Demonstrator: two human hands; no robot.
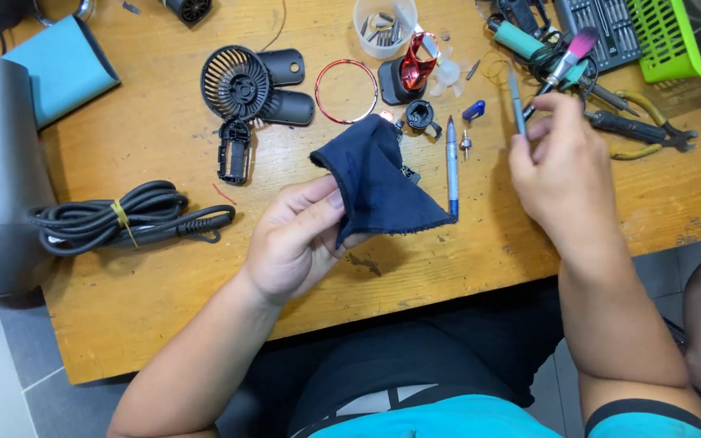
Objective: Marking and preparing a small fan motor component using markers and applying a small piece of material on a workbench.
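Hands pinch soft navy cloth point(379, 182), thin tool point(516, 101).

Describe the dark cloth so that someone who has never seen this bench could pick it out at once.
Start at the wooden table and find the left hand near its front edge. The dark blue cloth is pinched in that hand's fingers and stands up in a rough triangle. It is the only soft fabric there, unlike the hard blue pen lying just beside it.
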